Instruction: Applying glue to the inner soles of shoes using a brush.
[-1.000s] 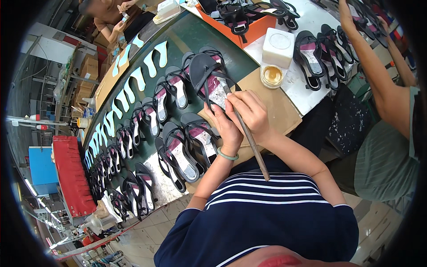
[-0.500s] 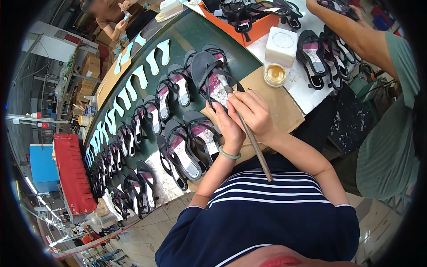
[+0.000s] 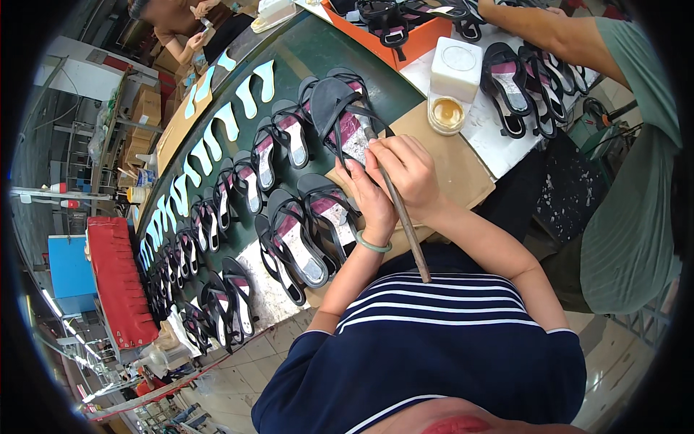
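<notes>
- The dark green worktable (image 3: 394, 90) is lined with rows of black strapped sandals with purple-and-white insoles (image 3: 303, 242).
- A flat brown cardboard sheet (image 3: 455, 173) is placed beneath the hands, near the table's edge.
- One black strapped sandal with a purple-and-white insole (image 3: 343, 123) is held above the worktable, broad end directed away from the body.
- The held sandal's near end is gripped by the left hand (image 3: 372, 199), fingers closed around it.
- A long, thin, grey-brown rod-shaped tool (image 3: 406, 228) is pinched narrowly near its upper tip by the right hand (image 3: 406, 170).
- Insole work with the tip, positioned beside the strap, is judged to be in hand; contact cannot be confirmed.
- For the next move, steady support and a tip kept clear of the straps appear to be required.
</notes>
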Tool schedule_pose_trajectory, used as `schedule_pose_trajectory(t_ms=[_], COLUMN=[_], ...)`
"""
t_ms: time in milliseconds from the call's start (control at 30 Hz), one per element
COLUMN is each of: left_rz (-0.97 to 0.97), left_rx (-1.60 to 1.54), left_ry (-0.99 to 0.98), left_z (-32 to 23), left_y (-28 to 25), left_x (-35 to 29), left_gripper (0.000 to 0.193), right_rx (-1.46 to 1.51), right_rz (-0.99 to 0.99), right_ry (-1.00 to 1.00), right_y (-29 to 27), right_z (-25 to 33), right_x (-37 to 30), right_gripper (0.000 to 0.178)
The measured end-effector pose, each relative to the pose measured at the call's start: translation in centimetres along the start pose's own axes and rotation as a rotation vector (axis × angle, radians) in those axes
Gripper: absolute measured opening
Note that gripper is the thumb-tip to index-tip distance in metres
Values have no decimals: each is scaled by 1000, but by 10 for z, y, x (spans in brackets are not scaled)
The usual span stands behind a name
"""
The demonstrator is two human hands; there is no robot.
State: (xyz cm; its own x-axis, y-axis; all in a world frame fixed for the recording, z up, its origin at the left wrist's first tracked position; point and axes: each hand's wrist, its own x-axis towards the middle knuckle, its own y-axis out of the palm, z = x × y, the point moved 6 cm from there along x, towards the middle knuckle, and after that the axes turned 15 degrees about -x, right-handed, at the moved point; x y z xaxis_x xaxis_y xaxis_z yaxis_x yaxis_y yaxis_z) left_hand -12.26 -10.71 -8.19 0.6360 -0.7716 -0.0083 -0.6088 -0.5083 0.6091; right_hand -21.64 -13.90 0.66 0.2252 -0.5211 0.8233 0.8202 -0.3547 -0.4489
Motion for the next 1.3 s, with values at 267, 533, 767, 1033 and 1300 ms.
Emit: schedule_pose_trajectory(t_ms=[267,533,767,1033,1300], left_rz=[-5,275,370,280,301], left_rx=[-82,702,1027,755,875], left_ry=[66,463,624,544,685], left_z=[16,-5,-12,-5,13], left_y=[-18,-5,10,-5,-25], left_x=[5,-7,-15,-12,-11], left_gripper=[42,46,48,38,38], right_rx=[-12,-6,19,4,39], right_rz=[-21,-13,-36,5,8], right_ry=[22,57,83,118,97], right_y=[-2,-8,-11,-15,-13], right_z=[3,7,12,17,21], right_x=[2,3,5,8,6], right_gripper=[19,19,14,18,16])
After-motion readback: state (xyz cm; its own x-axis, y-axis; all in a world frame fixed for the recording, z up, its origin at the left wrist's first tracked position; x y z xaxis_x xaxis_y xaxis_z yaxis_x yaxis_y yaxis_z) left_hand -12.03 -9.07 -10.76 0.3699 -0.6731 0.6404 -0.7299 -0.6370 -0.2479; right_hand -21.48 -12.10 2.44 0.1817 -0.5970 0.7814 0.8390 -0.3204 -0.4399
